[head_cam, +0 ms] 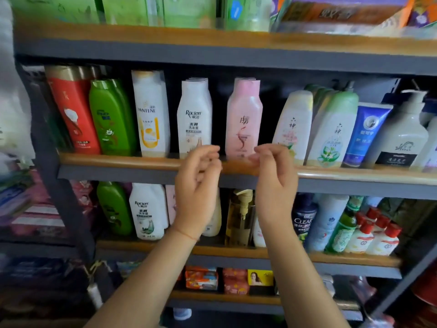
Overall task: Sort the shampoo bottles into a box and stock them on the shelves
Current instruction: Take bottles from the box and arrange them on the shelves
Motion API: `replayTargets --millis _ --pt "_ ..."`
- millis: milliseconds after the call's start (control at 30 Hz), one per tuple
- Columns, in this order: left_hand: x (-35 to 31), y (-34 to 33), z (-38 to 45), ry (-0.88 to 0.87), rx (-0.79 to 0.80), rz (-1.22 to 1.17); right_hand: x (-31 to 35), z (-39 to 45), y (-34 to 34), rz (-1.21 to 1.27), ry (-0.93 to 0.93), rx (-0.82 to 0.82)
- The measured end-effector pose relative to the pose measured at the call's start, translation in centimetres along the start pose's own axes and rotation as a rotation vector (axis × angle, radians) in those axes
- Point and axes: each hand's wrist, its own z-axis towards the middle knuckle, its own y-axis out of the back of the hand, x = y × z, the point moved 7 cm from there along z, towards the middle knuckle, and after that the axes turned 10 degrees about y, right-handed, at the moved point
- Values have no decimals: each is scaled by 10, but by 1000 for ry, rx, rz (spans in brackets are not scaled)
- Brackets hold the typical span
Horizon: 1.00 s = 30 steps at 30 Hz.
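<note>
hands (236,183) apparently empty — near shelf edge (142,160)

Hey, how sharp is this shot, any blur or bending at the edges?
Head view: the middle-shelf bottles, such as the pink bottle, read fairly sharp; the top shelf and left edge are smeared; both hands are slightly soft; shelf lines bow from the wide lens.

Bottles (243,119): I see them upright in rows, labels forward.
Shelves (142,162): wood-edged, dark-framed, middle tiers full of bottles.
</note>
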Motion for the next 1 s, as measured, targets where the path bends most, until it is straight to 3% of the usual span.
replayTargets --millis 100,200,300,633,867,1000 --pt "47 25 -18 196 -84 64 -42 -39 -11 11 -163 118" --pt "104 46 -29 446 -7 288 -91 -80 -27 -85 -344 315" --pt "139 67 -41 561 41 346 -130 -116 -37 -194 -451 418" --pt "174 110 -50 662 68 223 -141 -160 -45 -359 -539 355" --pt "163 83 -39 609 342 78 -133 -170 -48 -294 -607 287" --pt "163 55 -24 648 380 3 -135 -153 -54 -194 -575 266"
